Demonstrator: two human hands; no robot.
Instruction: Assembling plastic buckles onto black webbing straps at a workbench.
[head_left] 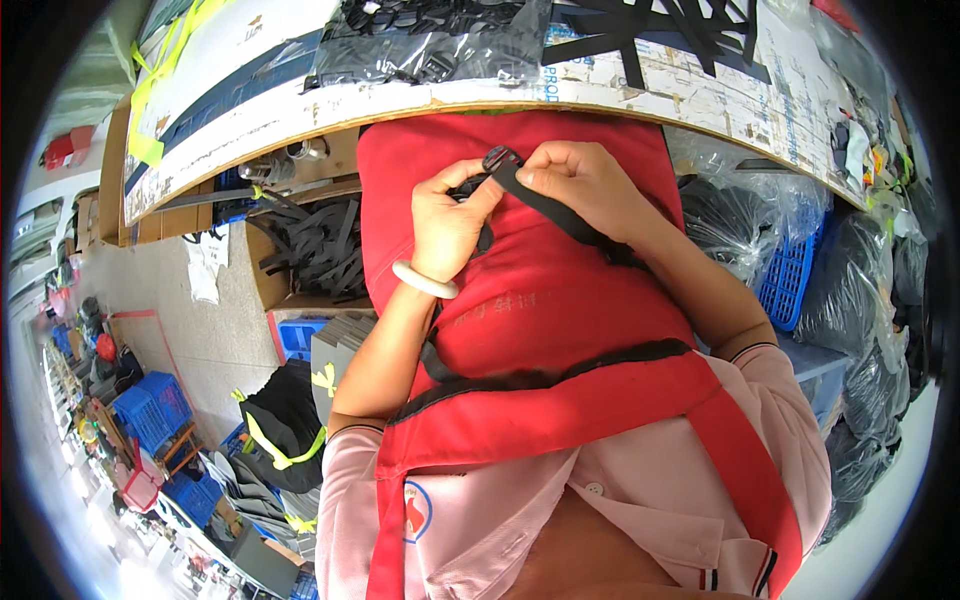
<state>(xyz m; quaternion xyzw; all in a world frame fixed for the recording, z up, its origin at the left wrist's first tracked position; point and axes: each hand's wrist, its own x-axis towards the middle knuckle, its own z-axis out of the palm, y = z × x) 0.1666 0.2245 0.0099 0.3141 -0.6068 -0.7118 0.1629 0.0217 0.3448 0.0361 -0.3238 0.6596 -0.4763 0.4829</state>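
Observation:
A black plastic buckle sits between my two hands, above the red apron on my lap. My left hand pinches the buckle's left side, with some black strap bunched under its fingers. Closed on the black webbing strap just right of the buckle is my right hand, its thumb pressed on the band. From there the strap runs down to the right, under my right wrist. Whether it is threaded fully through the buckle is too small to tell.
Ahead is a worn white table edge, with a clear bag of black buckles and loose black straps on it. A box of black straps stands below left. At right are a blue crate and plastic bags.

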